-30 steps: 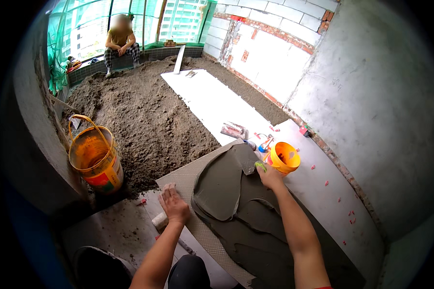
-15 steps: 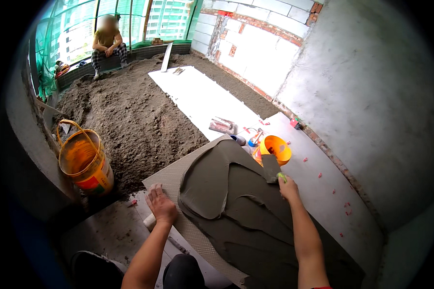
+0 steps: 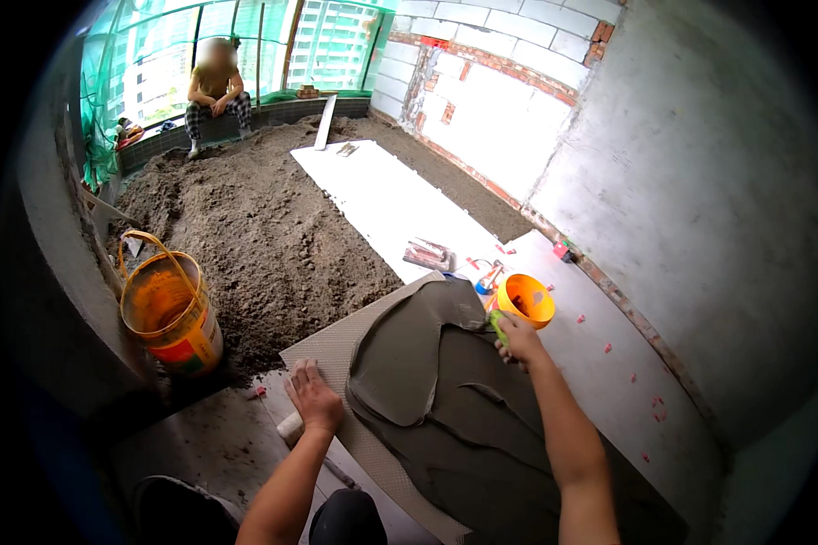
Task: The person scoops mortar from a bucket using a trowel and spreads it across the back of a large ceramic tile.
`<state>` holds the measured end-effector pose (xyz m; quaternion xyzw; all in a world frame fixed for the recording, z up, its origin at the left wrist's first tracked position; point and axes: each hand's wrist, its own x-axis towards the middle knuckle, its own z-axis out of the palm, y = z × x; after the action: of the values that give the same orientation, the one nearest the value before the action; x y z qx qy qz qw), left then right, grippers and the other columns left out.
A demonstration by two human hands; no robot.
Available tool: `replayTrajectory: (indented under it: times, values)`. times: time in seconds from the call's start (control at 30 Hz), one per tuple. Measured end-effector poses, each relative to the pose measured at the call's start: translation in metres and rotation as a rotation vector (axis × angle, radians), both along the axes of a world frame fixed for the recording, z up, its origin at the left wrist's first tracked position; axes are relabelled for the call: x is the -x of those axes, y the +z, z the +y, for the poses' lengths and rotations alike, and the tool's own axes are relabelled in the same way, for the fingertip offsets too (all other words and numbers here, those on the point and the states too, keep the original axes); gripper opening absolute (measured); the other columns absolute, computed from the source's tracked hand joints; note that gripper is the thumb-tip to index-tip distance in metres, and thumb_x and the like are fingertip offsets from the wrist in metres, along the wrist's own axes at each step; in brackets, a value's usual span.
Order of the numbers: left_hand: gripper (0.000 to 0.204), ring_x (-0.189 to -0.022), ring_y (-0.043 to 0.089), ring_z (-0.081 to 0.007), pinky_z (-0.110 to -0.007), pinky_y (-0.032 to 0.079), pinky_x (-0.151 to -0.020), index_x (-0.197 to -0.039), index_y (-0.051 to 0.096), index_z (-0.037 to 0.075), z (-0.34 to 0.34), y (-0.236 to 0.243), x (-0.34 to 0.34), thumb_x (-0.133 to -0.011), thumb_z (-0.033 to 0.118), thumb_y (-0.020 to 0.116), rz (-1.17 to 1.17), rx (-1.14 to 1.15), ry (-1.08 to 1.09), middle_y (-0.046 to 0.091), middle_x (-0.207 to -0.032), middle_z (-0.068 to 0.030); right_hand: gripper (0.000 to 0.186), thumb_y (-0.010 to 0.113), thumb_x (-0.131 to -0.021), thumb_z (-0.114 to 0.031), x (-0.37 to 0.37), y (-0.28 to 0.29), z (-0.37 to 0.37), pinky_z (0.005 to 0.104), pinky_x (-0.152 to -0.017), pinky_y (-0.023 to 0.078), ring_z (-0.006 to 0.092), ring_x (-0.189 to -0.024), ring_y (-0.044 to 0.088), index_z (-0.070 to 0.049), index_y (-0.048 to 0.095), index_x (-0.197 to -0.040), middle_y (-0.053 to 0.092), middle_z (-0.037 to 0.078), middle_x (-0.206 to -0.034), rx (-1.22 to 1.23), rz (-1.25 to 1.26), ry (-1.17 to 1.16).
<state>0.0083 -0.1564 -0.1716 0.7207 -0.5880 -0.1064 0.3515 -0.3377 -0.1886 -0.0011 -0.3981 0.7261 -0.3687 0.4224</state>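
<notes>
My left hand (image 3: 314, 400) rests with spread fingers on the ridged back of a large tile (image 3: 324, 361), along its left margin. Dark grey mortar (image 3: 482, 436) covers much of that tile in swirls. My right hand (image 3: 518, 341) grips the green handle (image 3: 498, 327) of a trowel, whose blade is at the far end of the mortar, largely hidden against it. A small yellow bucket (image 3: 541, 313) stands just beyond the right hand. Beside my left hand, partly under the tile's edge, is a pale cylindrical object (image 3: 291, 427).
A large orange bucket (image 3: 191, 341) stands left, beside rough mortar bedding (image 3: 227, 227). White tiles (image 3: 364, 182) run toward a netted window, where a person (image 3: 214, 91) sits. Tools (image 3: 427, 254), red clips (image 3: 607, 348) and a grey wall (image 3: 682, 200) are to the right.
My right hand and trowel moved rightward by half a second ago, then back left toward the mortar's far end. My left hand stayed on the tile; the view shifted slightly.
</notes>
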Motion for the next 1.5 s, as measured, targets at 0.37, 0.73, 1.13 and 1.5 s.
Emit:
replayTrajectory:
  times: [0.37,0.73,1.13,1.5]
  values:
    - [0.048,-0.129,0.031,-0.0311,-0.051,0.013,-0.109,-0.127,0.04,0.004,0.002,0.003,-0.003,-0.079,0.01,0.045,-0.029,0.029,-0.013,0.04,-0.132,-0.0137,0.038,0.046,-0.092,-0.034,0.037,-0.065,-0.081,0.0337,-0.04,0.044,0.0191,-0.044,0.054,-0.002,0.056,-0.111,0.059,0.013,-0.066,-0.02,0.204,-0.048]
    - [0.046,-0.129,0.033,-0.0324,-0.052,0.014,-0.109,-0.126,0.042,0.004,0.002,0.004,0.003,-0.08,0.012,0.044,-0.01,0.04,-0.003,0.041,-0.131,-0.0147,0.047,0.048,-0.094,-0.038,0.043,-0.044,-0.017,0.0244,-0.04,0.04,0.0095,-0.044,0.044,-0.016,0.046,-0.135,0.053,0.004,-0.067,0.012,0.099,0.148]
    - [0.051,-0.128,0.033,-0.0325,-0.05,0.015,-0.109,-0.127,0.041,0.003,0.001,-0.001,0.005,-0.076,0.01,0.045,0.03,0.073,-0.021,0.04,-0.132,-0.0152,0.042,0.047,-0.094,-0.041,0.008,-0.041,-0.015,0.0252,-0.042,0.041,0.0096,-0.047,0.045,-0.017,0.049,-0.128,0.052,0.004,-0.07,-0.159,-0.054,0.239]
    - [0.053,-0.127,0.033,-0.0303,-0.05,0.015,-0.109,-0.125,0.041,0.005,-0.004,-0.017,0.009,-0.073,0.009,0.048,0.14,0.193,0.166,0.041,-0.127,-0.0127,0.041,0.049,-0.094,-0.038,-0.052,-0.059,0.014,0.0268,-0.046,0.047,0.0135,-0.057,0.056,-0.011,0.055,-0.124,0.058,0.006,-0.079,-0.049,0.127,0.463]
